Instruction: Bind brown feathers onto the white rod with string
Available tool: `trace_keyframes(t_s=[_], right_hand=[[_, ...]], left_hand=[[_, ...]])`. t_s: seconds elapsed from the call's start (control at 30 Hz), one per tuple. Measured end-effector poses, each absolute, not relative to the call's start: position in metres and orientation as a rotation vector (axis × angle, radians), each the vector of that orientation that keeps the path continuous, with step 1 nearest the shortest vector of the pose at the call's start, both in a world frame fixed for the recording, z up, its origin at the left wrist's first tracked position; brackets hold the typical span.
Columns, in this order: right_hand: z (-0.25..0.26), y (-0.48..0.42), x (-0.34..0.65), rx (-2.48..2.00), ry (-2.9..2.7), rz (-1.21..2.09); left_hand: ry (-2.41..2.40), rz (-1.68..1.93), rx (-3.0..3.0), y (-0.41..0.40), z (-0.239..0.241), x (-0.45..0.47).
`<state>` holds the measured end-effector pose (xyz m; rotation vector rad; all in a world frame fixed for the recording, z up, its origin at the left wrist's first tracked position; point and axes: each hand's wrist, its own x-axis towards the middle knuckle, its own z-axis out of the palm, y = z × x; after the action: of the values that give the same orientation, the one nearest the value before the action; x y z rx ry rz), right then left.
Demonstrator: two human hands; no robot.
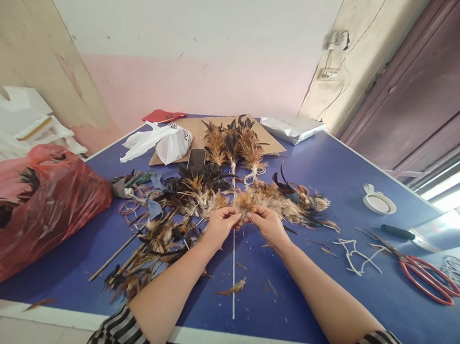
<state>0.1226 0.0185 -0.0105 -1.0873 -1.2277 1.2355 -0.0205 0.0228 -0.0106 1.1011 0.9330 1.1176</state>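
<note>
Between my two hands is a small tuft of orange-brown feathers (244,202), pinched from both sides above the blue table. My left hand (222,225) closes thumb and fingers on its left edge, while my right hand (268,224) grips the right edge the same way. Just left lies a heap of black and brown feathers (194,190). To the right is a pile of paler tan feathers (282,202) with some dark plumes. Farther back, bound feather bunches (232,143) with white string at their bases rest on cardboard (269,138).
A red plastic bag (71,197) of feathers bulges at the left, near thin sticks (118,253). On the right lie red-handled scissors (425,274), white string (355,255), a dark-handled tool (397,231) and a small white dish (379,203). A white plastic bag (174,144) and silver packet (293,129) sit behind.
</note>
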Motion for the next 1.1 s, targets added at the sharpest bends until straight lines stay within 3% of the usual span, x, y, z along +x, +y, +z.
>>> trace_keyframes(t_s=[0.2,0.57,0.83,1.1], right_hand=[[-0.011,0.019,0.124,-1.081,-1.078,1.252],[-0.003,0.009,0.116,-1.356,-1.377,0.864],[0.0,0.008,0.114,-1.367,-1.45,0.715],[0.002,0.01,0.119,-1.335,-1.441,0.829]], left_hand=[[1.018,1.19,1.247,0.024,-0.016,-0.022],[1.154,1.444,1.918,0.016,-0.009,-0.024],[1.135,1.463,1.968,0.014,-0.006,-0.023],[1.096,1.311,1.726,0.02,-0.01,-0.022]])
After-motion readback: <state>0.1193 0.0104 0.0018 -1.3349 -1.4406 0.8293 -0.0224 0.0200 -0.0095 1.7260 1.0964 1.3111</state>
